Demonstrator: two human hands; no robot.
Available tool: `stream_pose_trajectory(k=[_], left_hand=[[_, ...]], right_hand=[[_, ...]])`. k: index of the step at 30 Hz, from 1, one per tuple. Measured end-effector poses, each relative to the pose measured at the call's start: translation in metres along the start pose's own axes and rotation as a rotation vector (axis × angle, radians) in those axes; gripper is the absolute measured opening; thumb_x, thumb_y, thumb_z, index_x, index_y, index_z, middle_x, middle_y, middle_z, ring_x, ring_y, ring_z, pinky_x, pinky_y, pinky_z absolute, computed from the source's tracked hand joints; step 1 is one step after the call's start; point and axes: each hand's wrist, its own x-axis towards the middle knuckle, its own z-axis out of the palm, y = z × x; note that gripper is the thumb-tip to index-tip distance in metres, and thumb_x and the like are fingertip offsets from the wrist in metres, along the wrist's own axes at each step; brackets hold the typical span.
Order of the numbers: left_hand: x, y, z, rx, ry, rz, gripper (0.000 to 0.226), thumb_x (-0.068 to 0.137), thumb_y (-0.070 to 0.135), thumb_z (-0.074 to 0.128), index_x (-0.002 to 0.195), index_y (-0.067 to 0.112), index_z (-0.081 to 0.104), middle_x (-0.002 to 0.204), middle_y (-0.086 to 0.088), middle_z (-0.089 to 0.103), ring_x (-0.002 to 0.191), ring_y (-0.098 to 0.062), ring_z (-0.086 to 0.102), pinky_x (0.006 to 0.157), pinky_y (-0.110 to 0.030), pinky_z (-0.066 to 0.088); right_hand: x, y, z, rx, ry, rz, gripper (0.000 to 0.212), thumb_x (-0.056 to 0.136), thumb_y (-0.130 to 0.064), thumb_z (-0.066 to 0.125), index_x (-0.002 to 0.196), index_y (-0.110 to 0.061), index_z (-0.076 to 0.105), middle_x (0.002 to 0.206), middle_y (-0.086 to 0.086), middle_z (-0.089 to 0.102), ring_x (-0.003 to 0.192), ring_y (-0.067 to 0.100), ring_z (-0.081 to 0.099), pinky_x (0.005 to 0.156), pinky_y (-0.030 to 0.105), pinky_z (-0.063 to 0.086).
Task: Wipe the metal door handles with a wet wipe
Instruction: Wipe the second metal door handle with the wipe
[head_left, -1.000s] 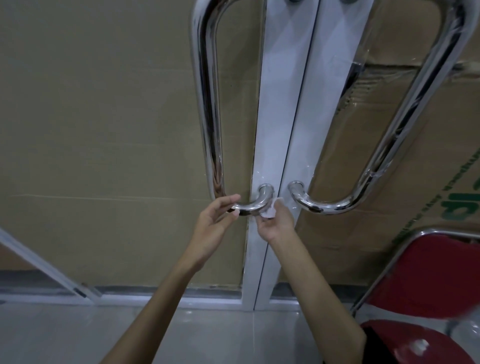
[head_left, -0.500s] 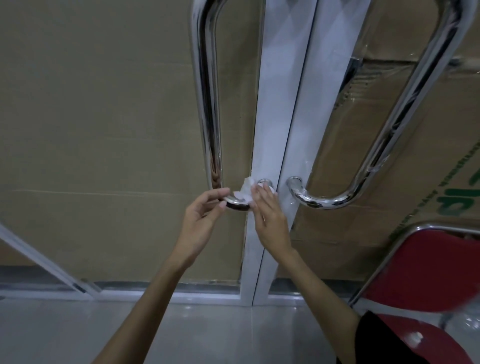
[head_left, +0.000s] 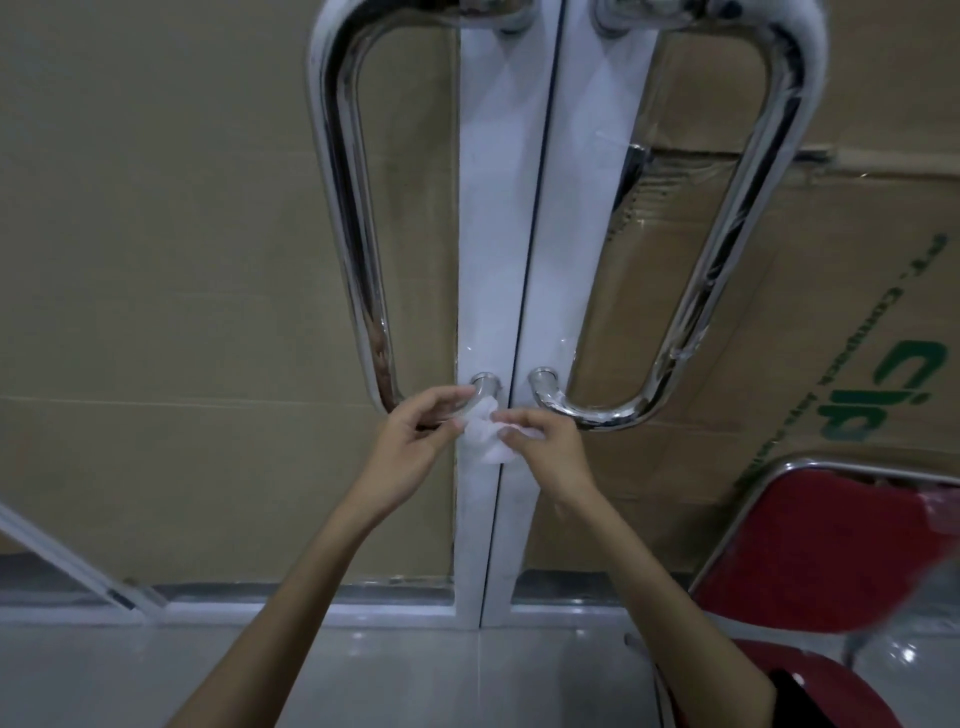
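Two shiny curved metal handles are mounted on a double glass door: the left handle (head_left: 347, 208) and the right handle (head_left: 737, 218). A crumpled white wet wipe (head_left: 485, 434) hangs just below the left handle's lower bend, in front of the white door frame (head_left: 498, 234). My left hand (head_left: 415, 441) is at that lower bend, its fingertips pinching the wipe's left side. My right hand (head_left: 545, 441) pinches the wipe from the right, a little below the right handle's lower end.
Brown cardboard boxes (head_left: 831, 291) with green print stand behind the right glass pane. A red chair (head_left: 831, 545) with a metal frame sits at the lower right, close to the right door. White glossy floor tiles (head_left: 156, 675) lie below the door sill.
My right hand has come off the left handle's bend and dropped slightly with the wipe. My left hand's fingers have shifted from the handle onto the wipe. The camera has tilted upward.
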Motion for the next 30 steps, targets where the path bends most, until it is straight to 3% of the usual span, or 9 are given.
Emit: stream_pose_trajectory(k=[4,7,9,13,15,19,22,25,30], left_hand=[[0.016,0.002,0.021,0.05,-0.102,-0.074,0.042,0.081,0.019,0.073,0.12,0.026,0.058,0.125,0.007,0.061,0.11,0.002,0.056,0.096,-0.015,0.044],[0.028,0.004,0.035,0.077,-0.132,-0.15,0.041,0.066,0.046,0.077,0.102,0.028,0.068,0.106,0.0,0.07,0.103,-0.017,0.064,0.094,-0.037,0.05],[0.035,0.004,0.043,0.08,-0.143,-0.169,0.043,0.065,0.05,0.078,0.09,0.017,0.069,0.093,-0.013,0.069,0.09,-0.027,0.066,0.087,-0.048,0.051],[0.049,0.003,0.051,0.071,-0.034,-0.162,0.01,0.077,0.018,0.077,0.08,0.019,0.067,0.077,-0.005,0.064,0.073,-0.018,0.058,0.066,-0.028,0.049],[0.056,0.008,0.054,0.137,0.158,-0.119,0.012,0.081,0.017,0.073,0.077,0.025,0.064,0.068,0.009,0.059,0.064,-0.013,0.053,0.058,-0.022,0.048],[0.072,0.032,0.064,0.346,0.466,0.179,0.01,0.086,0.014,0.065,0.08,0.021,0.061,0.084,0.01,0.057,0.071,-0.002,0.054,0.062,-0.006,0.04],[0.083,0.026,0.075,0.439,0.391,0.248,0.003,0.086,0.009,0.063,0.086,0.012,0.063,0.091,0.003,0.057,0.08,-0.006,0.055,0.069,-0.005,0.04],[0.077,-0.009,0.088,0.558,0.17,0.186,0.016,0.082,-0.006,0.054,0.091,0.005,0.062,0.1,-0.007,0.064,0.092,-0.018,0.059,0.075,-0.001,0.035],[0.058,-0.032,0.091,0.523,0.024,0.16,0.028,0.08,-0.003,0.052,0.103,0.011,0.061,0.121,-0.002,0.061,0.113,-0.014,0.054,0.088,-0.016,0.044]], right_hand=[[-0.005,-0.016,-0.029,0.442,-0.245,0.249,0.03,0.088,0.002,0.058,0.118,0.003,0.06,0.098,0.012,0.066,0.083,0.014,0.063,0.071,0.018,0.053],[-0.001,-0.023,-0.048,0.482,-0.289,0.301,0.033,0.088,0.0,0.058,0.121,0.002,0.057,0.102,0.013,0.066,0.085,0.013,0.065,0.067,0.017,0.053],[0.002,-0.025,-0.059,0.48,-0.257,0.314,0.032,0.088,0.0,0.059,0.119,0.002,0.057,0.103,0.013,0.067,0.083,0.013,0.066,0.065,0.016,0.053],[0.002,-0.02,-0.079,0.5,-0.202,0.348,0.019,0.09,-0.003,0.059,0.108,-0.001,0.063,0.098,0.012,0.069,0.076,0.012,0.069,0.065,0.019,0.056],[0.0,-0.018,-0.091,0.468,-0.177,0.354,0.02,0.089,-0.01,0.062,0.107,-0.003,0.065,0.1,0.015,0.07,0.081,0.016,0.068,0.071,0.025,0.058],[-0.003,-0.02,-0.106,0.328,-0.083,0.262,0.015,0.091,-0.013,0.059,0.103,-0.011,0.068,0.099,0.008,0.073,0.085,0.015,0.066,0.075,0.029,0.054],[-0.004,-0.024,-0.112,0.318,-0.072,0.222,0.016,0.094,-0.01,0.054,0.104,-0.009,0.067,0.096,0.008,0.072,0.082,0.014,0.066,0.07,0.024,0.054],[-0.006,-0.024,-0.118,0.323,-0.066,0.225,0.017,0.094,-0.01,0.053,0.103,-0.009,0.067,0.095,0.008,0.073,0.081,0.013,0.066,0.066,0.02,0.055],[-0.009,-0.018,-0.128,0.311,-0.058,0.239,0.016,0.094,-0.012,0.054,0.1,-0.012,0.069,0.098,0.008,0.074,0.086,0.015,0.066,0.079,0.03,0.052]])
